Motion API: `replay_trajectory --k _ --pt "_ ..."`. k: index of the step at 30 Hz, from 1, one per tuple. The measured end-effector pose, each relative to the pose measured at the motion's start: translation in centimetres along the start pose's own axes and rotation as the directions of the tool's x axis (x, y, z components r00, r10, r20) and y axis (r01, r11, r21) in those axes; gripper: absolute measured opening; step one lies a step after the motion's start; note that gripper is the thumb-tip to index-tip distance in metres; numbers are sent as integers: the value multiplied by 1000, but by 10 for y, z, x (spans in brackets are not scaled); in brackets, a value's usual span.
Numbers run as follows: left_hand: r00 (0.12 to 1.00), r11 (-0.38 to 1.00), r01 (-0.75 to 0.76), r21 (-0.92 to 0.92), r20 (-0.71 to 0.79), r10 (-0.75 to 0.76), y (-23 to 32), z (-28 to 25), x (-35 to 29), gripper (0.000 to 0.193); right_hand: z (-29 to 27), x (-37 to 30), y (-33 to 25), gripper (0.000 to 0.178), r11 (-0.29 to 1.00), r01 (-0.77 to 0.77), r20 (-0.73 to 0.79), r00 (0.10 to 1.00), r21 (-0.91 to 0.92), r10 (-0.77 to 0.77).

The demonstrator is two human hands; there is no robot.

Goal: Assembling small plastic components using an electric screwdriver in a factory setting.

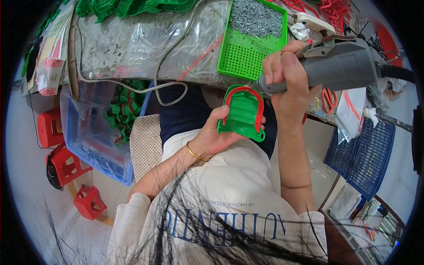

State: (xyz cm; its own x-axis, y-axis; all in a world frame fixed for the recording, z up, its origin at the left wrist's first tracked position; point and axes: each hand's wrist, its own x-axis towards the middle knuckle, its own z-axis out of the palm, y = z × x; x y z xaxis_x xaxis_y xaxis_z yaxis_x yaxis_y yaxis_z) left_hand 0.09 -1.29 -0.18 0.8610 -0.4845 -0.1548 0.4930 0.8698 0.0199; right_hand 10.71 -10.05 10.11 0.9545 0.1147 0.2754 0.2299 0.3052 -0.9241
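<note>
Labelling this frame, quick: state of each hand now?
Left hand: closed, gripping a green plastic shell with red U-shaped strip.
Right hand: closed around a grey power screwdriver.

Red stools [51,128], scissors [329,101], blue basket [373,159]

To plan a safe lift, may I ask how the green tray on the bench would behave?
The green tray is probably stiff, as its walls stand upright. It may feel heavier at the far end, where small metal pieces are heaped. If tilted, these loose pieces would likely slide toward the bare near end.
</note>
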Motion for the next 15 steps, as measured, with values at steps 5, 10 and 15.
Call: replay_trajectory --k 5,10,15 --pt "999 999 0 46 39 -2 -1 1 -3 71 0 -6 -2 14 999 32 66 997 26 -34" --pt "1000 995 1 102 7 -2 0 10 -5 69 -11 -6 -1 18 996 63 135 988 58 -71" --pt "992 995 -26 95 -118 37 3 1 -1 68 -25 20 -23 21 983 88 164 980 162 -114"
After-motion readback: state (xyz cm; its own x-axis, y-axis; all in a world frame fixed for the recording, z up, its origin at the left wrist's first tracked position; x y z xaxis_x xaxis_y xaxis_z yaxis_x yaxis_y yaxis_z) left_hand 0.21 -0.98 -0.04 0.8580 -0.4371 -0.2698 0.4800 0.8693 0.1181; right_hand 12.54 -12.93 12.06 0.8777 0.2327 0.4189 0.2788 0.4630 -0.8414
